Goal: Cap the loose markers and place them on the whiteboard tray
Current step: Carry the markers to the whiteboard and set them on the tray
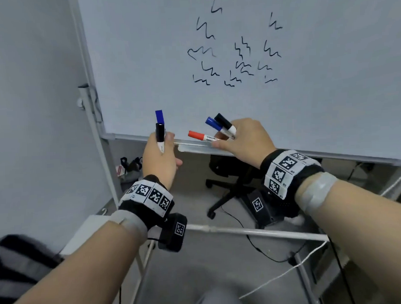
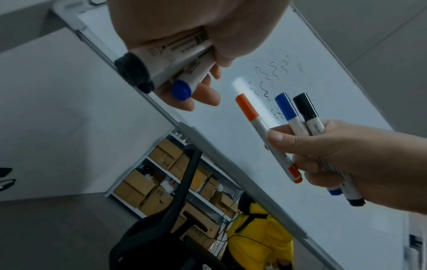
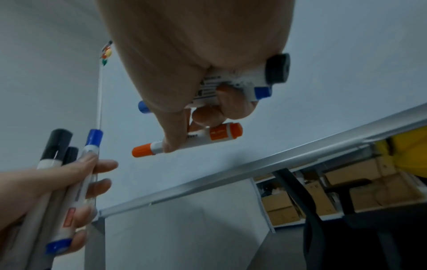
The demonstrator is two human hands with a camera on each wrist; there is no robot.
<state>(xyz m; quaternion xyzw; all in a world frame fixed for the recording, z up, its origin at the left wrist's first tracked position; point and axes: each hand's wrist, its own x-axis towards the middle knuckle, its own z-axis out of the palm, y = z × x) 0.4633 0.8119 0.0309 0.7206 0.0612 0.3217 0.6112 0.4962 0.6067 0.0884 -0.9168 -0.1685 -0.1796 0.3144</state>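
whiteboard (image 1: pixel 284 103): biggest thing here. Rigid upright panel with black squiggles on it, so I'm not treating it as something to lean on.

tray (image 1: pixel 195 148): thin ledge running under the board's bottom edge, right in front of both hands. It looks narrow and shallow, so I reckon markers need to go down lengthwise or they'll roll off.

right hand (image 1: pixel 244 141): fingers curled round three markers at once, fanned out. It's just above the tray.

left hand (image 1: pixel 158 157): clenched round its own bundle, held upright just left of the tray. The right wrist view shows at least three barrels in there.

red marker (image 1: pixel 200 136): pinched between thumb and fingertip, lying nearly level just over the tray and sticking out to the left. Looks like the one I'd drop off first.

blue marker (image 1: pixel 213 123) and black marker (image 1: pixel 224 123): tucked deeper in the right fist, caps pointing up toward the board.

left bundle: a blue cap (image 1: pixel 159 117) and a black cap (image 1: pixel 160 131) poke up out of the fist.

handling: light, stiff plastic tubes, smooth and round, so slippery in a bunch. I'd grip mid-barrel, not by the cap, since caps could pop off. All the ones I can see look capped.
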